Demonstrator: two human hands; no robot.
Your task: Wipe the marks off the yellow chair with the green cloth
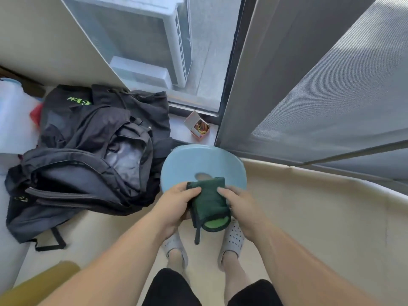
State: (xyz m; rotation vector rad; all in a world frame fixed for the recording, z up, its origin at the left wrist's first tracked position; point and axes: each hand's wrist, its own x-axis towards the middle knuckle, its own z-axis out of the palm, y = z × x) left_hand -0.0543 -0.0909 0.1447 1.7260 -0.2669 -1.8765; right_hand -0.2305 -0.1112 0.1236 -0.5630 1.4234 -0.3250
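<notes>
green cloth (207,202), long axis near-to-far, open end nearest

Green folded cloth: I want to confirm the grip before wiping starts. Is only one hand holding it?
No, the left hand and right hand both grip the dark green folded cloth from opposite sides.

Cream floor (309,217), daylit. On the far side, a dark-framed window (227,85) with a grey mesh screen (331,85) at right. A white outdoor unit (143,29) stands beyond the glass. The grey sill (179,131) carries an open crayon box (198,127). A black backpack (88,162) lies at left, just beside a pale blue round stool (198,162).
</notes>
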